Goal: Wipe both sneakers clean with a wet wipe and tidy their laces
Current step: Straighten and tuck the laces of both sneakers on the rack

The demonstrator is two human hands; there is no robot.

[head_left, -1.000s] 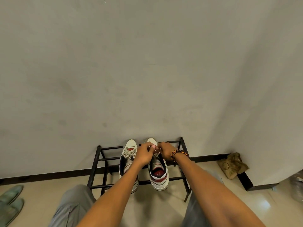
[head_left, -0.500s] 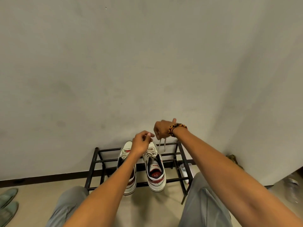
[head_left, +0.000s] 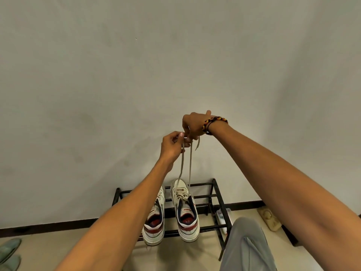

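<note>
The left hand [head_left: 172,146] and right hand [head_left: 193,125] touch, both pinching the laces [head_left: 189,165] pulled up at 12 o'clock from the right sneaker [head_left: 186,210].

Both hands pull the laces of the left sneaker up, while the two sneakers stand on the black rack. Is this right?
Not quite. In the head view the laces held by the left hand and the right hand run down to the right sneaker, not the left sneaker. Both sneakers do stand on the black rack.
</note>
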